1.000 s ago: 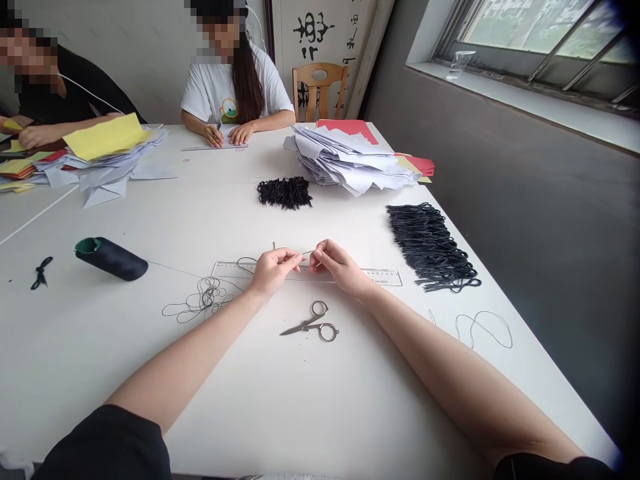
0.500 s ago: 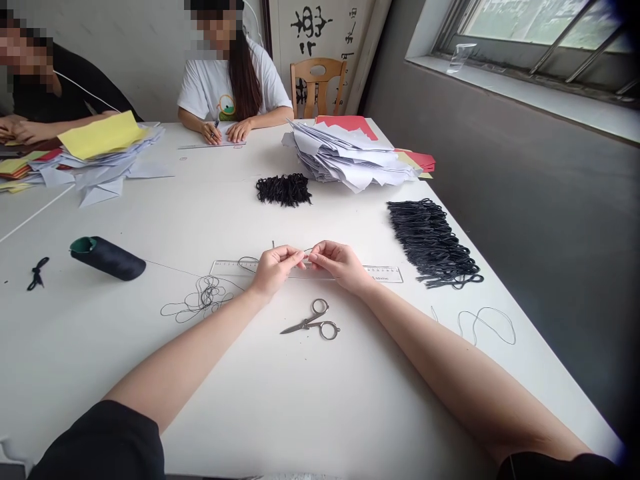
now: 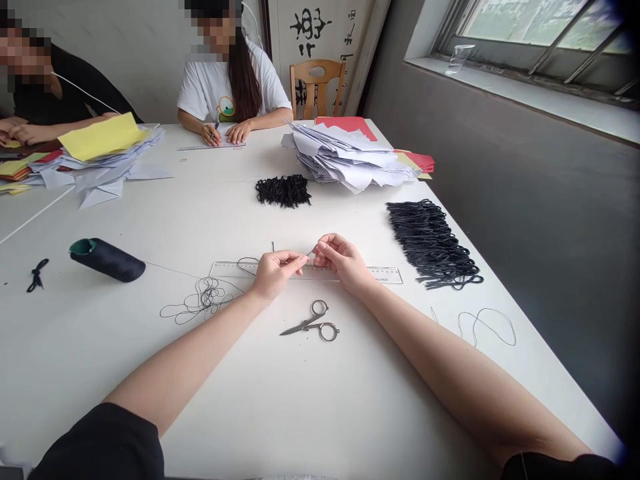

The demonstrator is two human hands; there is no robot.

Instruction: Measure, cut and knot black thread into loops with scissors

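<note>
Head view, white table [image 3: 270, 407], grey wall [image 3: 510, 173], left hand [image 3: 273, 273] and right hand [image 3: 345, 263] pinching thread [image 3: 311, 252].

scissors [image 3: 310, 325]: 1 pair | clear ruler [image 3: 313, 274] just beyond scissors: 1 | thread tangle [image 3: 208, 291] left of scissors: 1 | thread cone [image 3: 113, 260] farther left of scissors: 1 | black looped-cord piles [image 3: 434, 243] beyond scissors: 2 | lone black knotted cord [image 3: 37, 276] far left of scissors: 1 | paper heaps [image 3: 350, 159] well beyond scissors: 2 | co-workers [image 3: 215, 93] past scissors: 2

Dark thread [image 3: 311, 251]: thin, short straight span between both pinches, tilted up rightward. Loop [image 3: 239, 264] just left of grip, join hidden.
</note>
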